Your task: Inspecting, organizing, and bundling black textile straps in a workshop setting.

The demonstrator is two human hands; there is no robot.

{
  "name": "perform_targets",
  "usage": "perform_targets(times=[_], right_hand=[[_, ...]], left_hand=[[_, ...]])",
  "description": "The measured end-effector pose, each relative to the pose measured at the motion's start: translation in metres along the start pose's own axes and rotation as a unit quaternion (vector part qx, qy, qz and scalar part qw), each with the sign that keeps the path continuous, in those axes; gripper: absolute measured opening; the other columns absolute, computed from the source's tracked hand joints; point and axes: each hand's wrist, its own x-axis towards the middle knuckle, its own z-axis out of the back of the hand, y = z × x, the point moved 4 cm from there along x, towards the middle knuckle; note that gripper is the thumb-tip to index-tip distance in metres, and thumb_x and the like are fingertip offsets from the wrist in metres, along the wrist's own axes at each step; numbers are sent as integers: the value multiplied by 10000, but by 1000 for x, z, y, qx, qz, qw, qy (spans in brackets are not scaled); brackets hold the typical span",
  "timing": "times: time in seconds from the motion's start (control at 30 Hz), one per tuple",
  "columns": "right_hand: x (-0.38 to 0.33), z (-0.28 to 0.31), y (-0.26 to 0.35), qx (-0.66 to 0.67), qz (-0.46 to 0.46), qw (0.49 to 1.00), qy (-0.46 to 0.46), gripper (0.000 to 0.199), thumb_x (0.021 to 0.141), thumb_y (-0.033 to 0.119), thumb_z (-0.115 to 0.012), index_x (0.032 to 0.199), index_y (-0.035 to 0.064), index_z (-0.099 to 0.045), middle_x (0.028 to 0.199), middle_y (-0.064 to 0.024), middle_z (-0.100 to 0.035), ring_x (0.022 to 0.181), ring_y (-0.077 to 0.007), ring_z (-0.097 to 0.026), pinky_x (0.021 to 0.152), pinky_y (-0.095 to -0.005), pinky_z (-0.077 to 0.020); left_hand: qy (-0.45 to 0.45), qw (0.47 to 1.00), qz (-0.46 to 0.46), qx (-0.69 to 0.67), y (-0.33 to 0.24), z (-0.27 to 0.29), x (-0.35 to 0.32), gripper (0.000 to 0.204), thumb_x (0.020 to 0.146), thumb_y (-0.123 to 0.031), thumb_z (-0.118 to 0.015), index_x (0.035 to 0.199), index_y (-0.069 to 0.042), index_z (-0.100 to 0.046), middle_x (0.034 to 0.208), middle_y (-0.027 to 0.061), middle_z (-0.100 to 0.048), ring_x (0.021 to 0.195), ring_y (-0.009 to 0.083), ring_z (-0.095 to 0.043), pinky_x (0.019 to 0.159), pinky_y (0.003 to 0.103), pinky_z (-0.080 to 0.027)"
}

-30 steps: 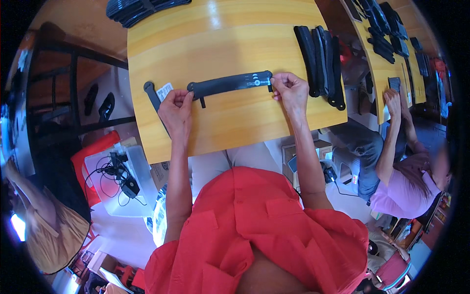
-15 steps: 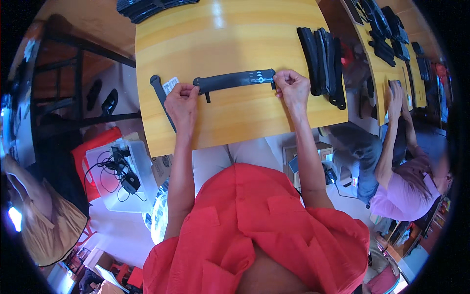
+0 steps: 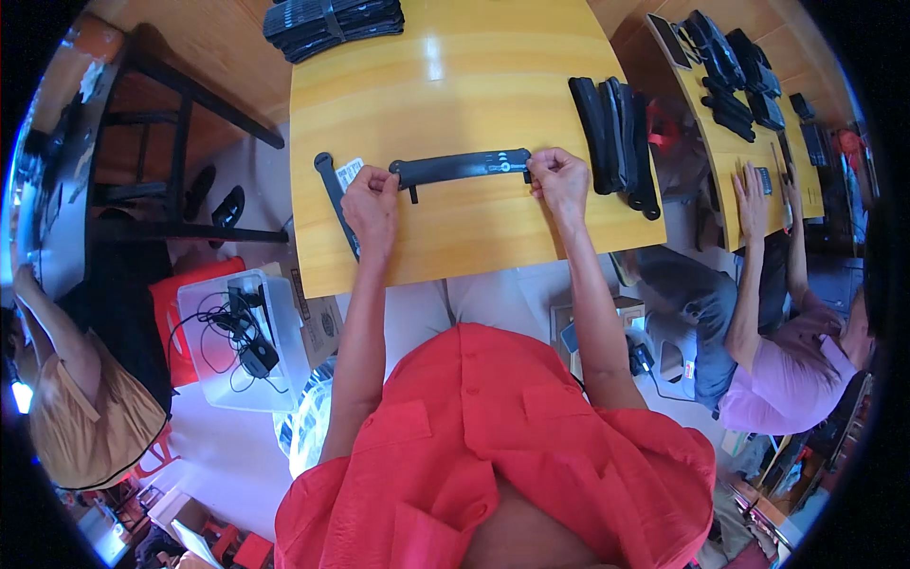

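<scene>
Down left of the yellow table [image 3: 455, 57], on the floor, a clear plastic bin [image 3: 284, 313] holds black cables and a charger-like block [image 3: 248, 349]; a cardboard box [image 3: 322, 322] sits just beside it, contents can't tell. On the table, a long black strap [image 3: 463, 167] lies flat across the middle, roughly level, stretched between both hands. Left hand [image 3: 372, 201] is curled closed at the strap's left end, fingers pinching it next to a small white tag [image 3: 349, 172]. Right hand [image 3: 559, 176] is closed on the strap's right end, fingertips gripping. A second thin black strap [image 3: 334, 197] runs diagonally under the left hand, toward the table's near edge. Stack of black straps [image 3: 618, 142] lies just right of the right hand, apart from it. Another black bundle [image 3: 332, 21] sits at the far edge. A co-worker's hand [image 3: 754, 185] rests on the neighbouring table [image 3: 730, 152].
</scene>
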Motion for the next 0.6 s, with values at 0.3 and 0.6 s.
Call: perform_targets(times=[0.3, 0.6], right_hand=[[-4, 1, 8, -22, 14, 1000, -2, 39, 734, -2, -633, 704, -19, -613, 542, -35, -562, 395, -87, -505, 349, -215, -409], [-5, 4, 12, -46, 40, 998, 31, 53, 762, 13, -614, 722, -21, -609, 571, -41, -574, 428, -80, -517, 367, -220, -427]], left_hand=[[-46, 996, -70, 42, -1, -2, -6, 103, 745, -111, -652, 758, -32, -588, 699, 100, -599, 640, 253, -592, 584, 357, -450], [-48, 993, -88, 56, -12, 7, -8, 116, 770, -74, -602, 846, -8, -545, 803, 136, -597, 746, 305, -580, 628, 387, -447]])
